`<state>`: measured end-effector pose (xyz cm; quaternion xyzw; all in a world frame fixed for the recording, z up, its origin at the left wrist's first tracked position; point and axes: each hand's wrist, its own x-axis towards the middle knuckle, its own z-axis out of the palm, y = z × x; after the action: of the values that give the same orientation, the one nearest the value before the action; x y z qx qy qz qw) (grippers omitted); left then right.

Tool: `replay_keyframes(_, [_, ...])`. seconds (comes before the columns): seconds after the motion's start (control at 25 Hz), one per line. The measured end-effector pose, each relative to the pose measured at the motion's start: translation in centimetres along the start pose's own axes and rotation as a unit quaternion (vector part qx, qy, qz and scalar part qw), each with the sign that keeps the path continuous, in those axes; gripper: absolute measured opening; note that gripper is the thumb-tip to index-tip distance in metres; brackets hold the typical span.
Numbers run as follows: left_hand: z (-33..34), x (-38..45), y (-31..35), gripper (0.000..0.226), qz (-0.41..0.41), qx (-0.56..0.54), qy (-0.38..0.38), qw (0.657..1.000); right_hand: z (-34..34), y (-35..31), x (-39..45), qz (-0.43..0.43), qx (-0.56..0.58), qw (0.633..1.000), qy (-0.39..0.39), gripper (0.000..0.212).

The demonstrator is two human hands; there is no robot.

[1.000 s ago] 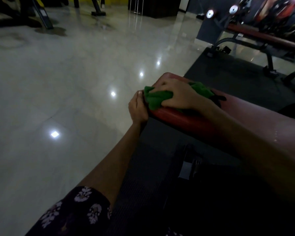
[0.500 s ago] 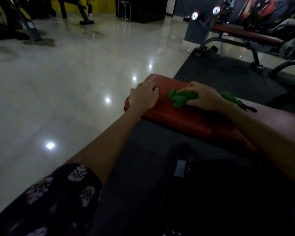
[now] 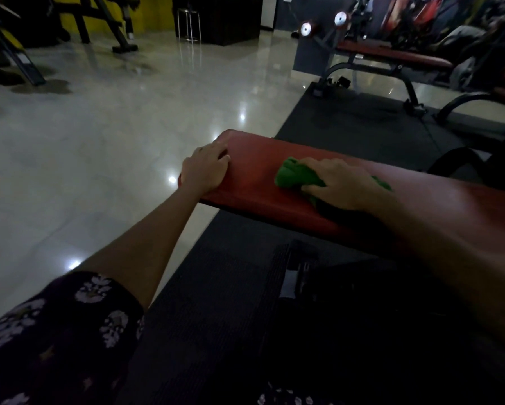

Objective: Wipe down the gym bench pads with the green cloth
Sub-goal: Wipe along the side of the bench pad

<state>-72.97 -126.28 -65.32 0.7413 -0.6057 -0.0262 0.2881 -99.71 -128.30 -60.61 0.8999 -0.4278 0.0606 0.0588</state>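
A red padded bench pad [image 3: 257, 171] runs from the centre toward the right. My right hand [image 3: 337, 184] grips the bunched green cloth [image 3: 293, 173] and presses it on top of the pad, some way in from the pad's far end. My left hand [image 3: 206, 169] rests on the pad's left end, fingers lying over its top and edge. Part of the cloth is hidden under my right hand and wrist.
A dark rubber mat [image 3: 362, 124] lies under and beyond the bench. Glossy tiled floor [image 3: 114, 135] spreads to the left. Another red bench [image 3: 391, 55] on a black frame stands at the back right, with more gym machines along the far wall.
My right hand has slid the cloth along the pad toward me, away from its far end. My left hand moved from the end's side up onto the pad top.
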Motion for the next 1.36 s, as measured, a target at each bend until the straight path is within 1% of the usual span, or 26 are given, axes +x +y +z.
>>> replay_keyframes(0.08, [-0.2,-0.1,0.6,0.038,-0.006,0.027,-0.040,0.999,-0.6,2.8,-0.2,0.110,0.010,0.994,-0.019,0.054])
replay_keyframes(0.12, [-0.4,-0.1,1.1,0.041,-0.015,0.049,-0.061,0.997,-0.7,3.3,0.1,0.164,0.009,0.986,-0.015,0.053])
replay_keyframes(0.16, [-0.8,-0.2,1.7,0.043,-0.028,0.075,-0.079,0.994,-0.7,2.8,0.2,0.189,0.006,0.982,-0.005,0.053])
replay_keyframes(0.24, [-1.3,-0.2,3.9,0.046,-0.060,0.106,-0.082,0.989,-0.6,0.9,-0.1,0.162,0.001,0.987,0.009,0.054])
replay_keyframes(0.28, [-1.4,-0.5,5.5,0.044,-0.051,0.104,-0.074,0.991,-0.5,0.1,-0.9,0.130,0.009,0.991,0.009,0.055])
replay_keyframes(0.36, [-0.5,-1.2,8.7,0.043,-0.003,0.031,-0.081,0.996,-0.7,0.5,-3.7,0.069,0.027,0.997,-0.003,0.058])
replay_keyframes(0.4, [0.4,-1.7,10.3,0.046,0.025,0.000,-0.102,0.994,-0.9,1.8,-5.1,0.065,0.037,0.997,-0.006,0.059])
replay_keyframes(0.44, [1.6,-2.2,11.5,0.052,0.050,-0.003,-0.124,0.991,-1.2,3.4,-6.5,0.076,0.050,0.996,-0.003,0.060])
replay_keyframes(0.52, [3.7,-3.0,12.5,0.064,0.087,0.061,-0.149,0.983,-1.5,7.0,-8.4,0.129,0.068,0.989,0.021,0.059])
replay_keyframes(0.56, [4.1,-3.0,12.5,0.067,0.093,0.080,-0.144,0.982,-1.7,8.7,-8.8,0.177,0.065,0.982,0.028,0.057])
replay_keyframes(0.64, [4.3,-2.6,12.2,0.067,0.097,0.078,-0.119,0.985,-2.1,11.1,-7.8,0.273,0.040,0.961,0.024,0.052])
replay_keyframes(0.68, [4.3,-2.5,12.1,0.066,0.096,0.069,-0.107,0.987,-2.1,11.3,-6.7,0.295,0.026,0.955,0.013,0.051])
replay_keyframes(0.76, [4.5,-2.4,12.1,0.064,0.093,0.053,-0.086,0.991,-1.6,9.9,-3.5,0.288,0.016,0.957,-0.005,0.052])
replay_keyframes(0.88, [4.7,-2.6,12.3,0.061,0.090,0.046,-0.063,0.993,-0.3,5.9,0.1,0.223,0.014,0.975,0.005,0.055])
replay_keyframes(0.96, [4.7,-2.6,12.1,0.059,0.086,0.042,-0.064,0.993,-0.4,4.4,-0.2,0.202,0.017,0.979,0.021,0.054])
replay_keyframes(1.08, [4.7,-2.5,11.9,0.060,0.085,0.038,-0.074,0.993,-0.4,6.8,-4.0,0.191,0.017,0.981,0.021,0.053])
replay_keyframes(1.16, [4.7,-2.4,12.1,0.060,0.093,0.060,-0.086,0.990,-1.1,10.1,-6.6,0.236,0.017,0.972,0.015,0.053])
replay_keyframes(1.24, [4.5,-2.4,12.2,0.062,0.102,0.098,-0.112,0.984,-2.0,12.5,-8.0,0.326,0.028,0.945,0.010,0.051])
replay_keyframes(1.28, [4.5,-2.4,12.3,0.063,0.102,0.110,-0.125,0.981,-2.2,12.6,-8.2,0.349,0.032,0.936,0.012,0.050])
replay_keyframes(1.32, [4.4,-2.3,12.2,0.063,0.096,0.117,-0.137,0.979,-2.1,11.9,-8.2,0.344,0.030,0.938,0.019,0.049])
replay_keyframes(1.36, [4.3,-2.3,12.2,0.064,0.087,0.120,-0.147,0.978,-1.8,10.7,-8.2,0.317,0.029,0.948,0.024,0.050])
